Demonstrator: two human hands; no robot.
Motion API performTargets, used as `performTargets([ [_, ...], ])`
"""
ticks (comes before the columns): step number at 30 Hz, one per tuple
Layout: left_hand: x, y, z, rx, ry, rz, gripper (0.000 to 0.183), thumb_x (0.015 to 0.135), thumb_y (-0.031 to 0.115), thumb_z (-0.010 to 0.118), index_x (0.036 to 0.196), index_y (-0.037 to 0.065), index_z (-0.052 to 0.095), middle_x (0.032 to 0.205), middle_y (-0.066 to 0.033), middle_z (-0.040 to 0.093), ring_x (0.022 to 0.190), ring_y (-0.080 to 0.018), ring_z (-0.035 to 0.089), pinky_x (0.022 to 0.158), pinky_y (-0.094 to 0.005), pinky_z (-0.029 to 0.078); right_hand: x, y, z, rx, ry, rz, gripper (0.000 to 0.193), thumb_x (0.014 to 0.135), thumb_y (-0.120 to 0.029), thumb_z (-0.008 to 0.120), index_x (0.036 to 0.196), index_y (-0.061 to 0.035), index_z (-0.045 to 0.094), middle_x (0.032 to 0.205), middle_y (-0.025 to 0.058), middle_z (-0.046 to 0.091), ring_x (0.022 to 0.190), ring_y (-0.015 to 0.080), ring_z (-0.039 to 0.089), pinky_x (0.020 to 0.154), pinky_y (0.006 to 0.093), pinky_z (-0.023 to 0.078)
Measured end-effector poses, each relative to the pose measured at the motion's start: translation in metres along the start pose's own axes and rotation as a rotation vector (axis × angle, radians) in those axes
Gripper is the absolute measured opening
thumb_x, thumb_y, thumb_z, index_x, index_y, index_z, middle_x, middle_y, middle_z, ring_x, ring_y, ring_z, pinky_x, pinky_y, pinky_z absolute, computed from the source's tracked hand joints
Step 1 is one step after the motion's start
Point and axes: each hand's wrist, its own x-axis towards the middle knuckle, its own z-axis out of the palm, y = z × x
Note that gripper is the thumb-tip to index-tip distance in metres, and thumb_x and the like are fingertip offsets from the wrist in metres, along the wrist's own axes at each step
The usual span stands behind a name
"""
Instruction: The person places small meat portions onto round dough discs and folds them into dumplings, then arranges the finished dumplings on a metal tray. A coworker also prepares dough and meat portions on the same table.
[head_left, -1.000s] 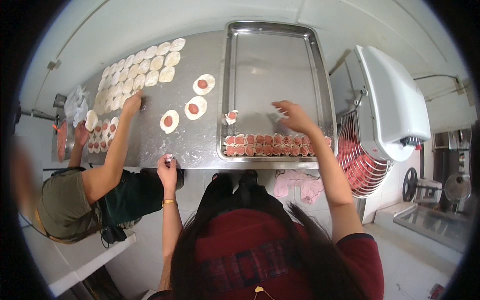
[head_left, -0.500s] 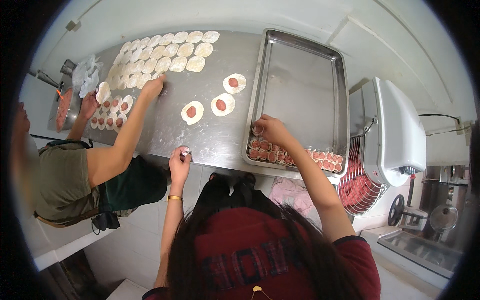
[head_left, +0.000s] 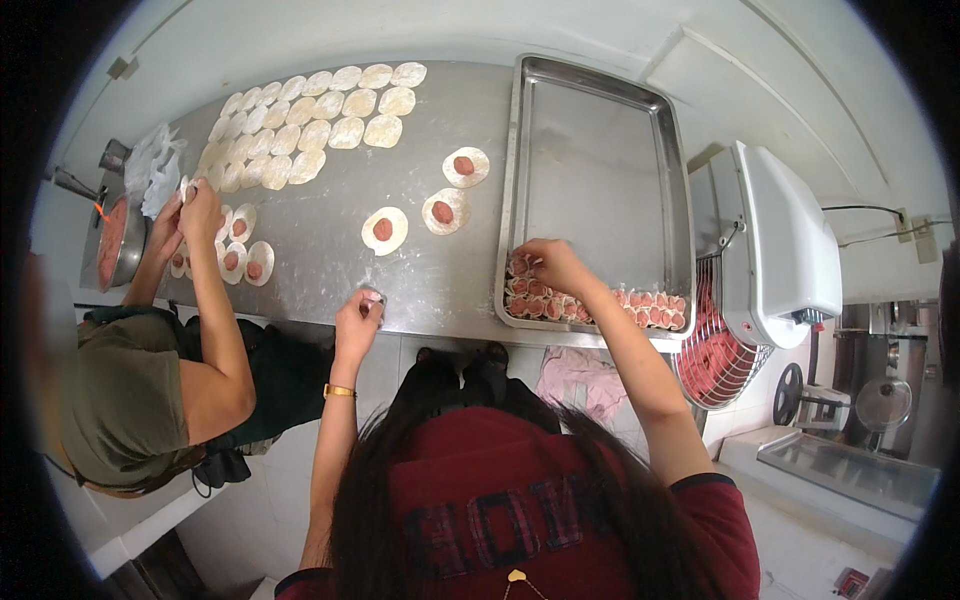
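Over the near left corner of the metal tray [head_left: 512, 160], my right hand [head_left: 556, 268] has its fingers closed on a small open-topped dumpling [head_left: 519, 265], behind several rows of similar meat-filled dumplings [head_left: 650, 308]. My left hand [head_left: 357, 318] hovers at the table's front edge, thumb and fingers pinched together with flour on the tips; what they hold, if anything, is hidden. Three round wrappers lie between my hands and the far side, each with a lump of pink meat filling: one wrapper [head_left: 398, 222], a second [head_left: 432, 222] and a third [head_left: 480, 179].
Rows of plain wrappers [head_left: 346, 132] cover the steel table's [head_left: 310, 225] far left. A co-worker's hands [head_left: 200, 215] hold a wrapper beside filled ones [head_left: 259, 264] and a bowl of filling [head_left: 122, 243]. A white mixer [head_left: 785, 240] with a wire guard stands right of the tray.
The co-worker's right hand has moved left from the plain wrappers to join the other hand. My right hand stays at the tray corner, the dumpling now lower against the row; my left hand barely moved.
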Motion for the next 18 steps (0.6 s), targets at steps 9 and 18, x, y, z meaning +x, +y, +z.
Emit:
performTargets([
  [9, 0.062, 0.013, 0.018, 0.282, 0.337, 0.089, 0.028, 0.078, 0.015, 0.065, 0.101, 0.000, 0.060, 0.099, -0.0170, 0.058, 0.089, -0.0317, 0.059, 0.077, -0.0422, 0.047, 0.000, -0.005, 0.003, -0.103, -0.019, 0.041, 0.040, 0.064, 0.011, 0.054, 0.100, -0.0009, 0.066, 0.089, 0.0128, 0.066, 0.079, 0.0268, 0.064, 0.072, 0.0326, 0.052],
  [18, 0.090, 0.004, 0.023, 0.085, 0.265, -0.089, 0.023, 0.078, 0.014, 0.063, 0.095, -0.001, 0.060, 0.098, -0.0152, 0.060, 0.090, -0.0273, 0.060, 0.076, -0.0356, 0.048, -0.003, -0.021, -0.011, -0.149, 0.174, 0.117, 0.044, 0.067, 0.008, 0.054, 0.108, -0.0028, 0.063, 0.098, 0.0142, 0.064, 0.085, 0.0272, 0.064, 0.075, 0.0320, 0.052],
])
